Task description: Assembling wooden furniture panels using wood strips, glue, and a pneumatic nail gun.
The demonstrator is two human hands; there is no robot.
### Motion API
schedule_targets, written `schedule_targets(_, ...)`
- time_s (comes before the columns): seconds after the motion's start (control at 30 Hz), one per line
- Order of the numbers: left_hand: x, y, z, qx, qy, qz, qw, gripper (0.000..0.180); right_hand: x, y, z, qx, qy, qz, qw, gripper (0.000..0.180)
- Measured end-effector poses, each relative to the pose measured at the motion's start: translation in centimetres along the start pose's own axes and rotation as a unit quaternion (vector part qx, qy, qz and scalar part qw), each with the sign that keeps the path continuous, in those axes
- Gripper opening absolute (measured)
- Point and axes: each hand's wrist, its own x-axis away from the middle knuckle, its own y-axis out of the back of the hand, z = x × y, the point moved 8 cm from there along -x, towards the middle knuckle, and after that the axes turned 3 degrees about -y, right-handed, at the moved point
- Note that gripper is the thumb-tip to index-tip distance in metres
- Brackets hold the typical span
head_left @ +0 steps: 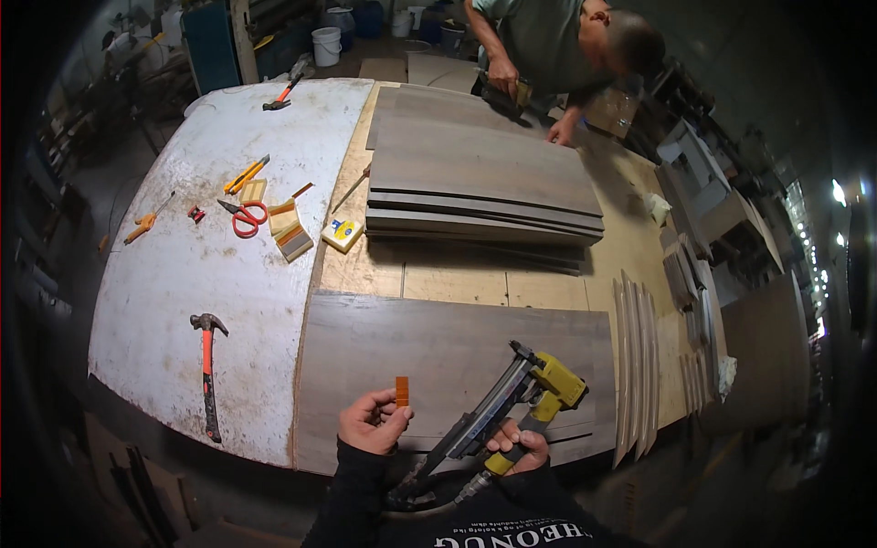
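Note:
Pinched between the thumb and fingers of my left hand (375, 423) is a small copper-coloured strip of brad nails (402, 391), held upright. My right hand (519, 446) is wrapped round the handle of a yellow and black pneumatic nail gun (548, 388). The gun lies slantwise across my front, its long dark magazine running down to the left and an air fitting at the handle's end. Beneath both hands lies a grey-brown wooden panel (365, 338) at the near side of the table.
Stacked grey-brown panels (484, 164) rise beyond. A co-worker (548, 41) leans over the far side with a tool. On the white board (155, 301) at left lie a claw hammer (208, 365), red-handled scissors (247, 219) and nail boxes (290, 233). Thin wood strips (635, 365) lie right.

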Motion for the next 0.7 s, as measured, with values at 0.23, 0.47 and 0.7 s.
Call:
schedule_targets(0.23, 0.3, -0.7, -0.8, -0.007, 0.007, 0.019, 1.0, 0.023, 0.1, -0.3, 0.2, 0.006, -0.001, -0.01, 1.0, 0.016)
schedule_targets(0.47, 0.4, -2.9, 3.2, 0.379, 0.178, 0.162, 0.894, 0.042, 0.2, -0.3, 0.1, 0.009, -0.006, -0.004, 1.0, 0.016)
schedule_targets(0.7, 1.2, -4.8, 3.3, 0.503, 0.213, 0.186, 0.817, 0.042, 0.4, -0.2, 0.2, 0.0, 0.003, 0.004, 1.0, 0.015)
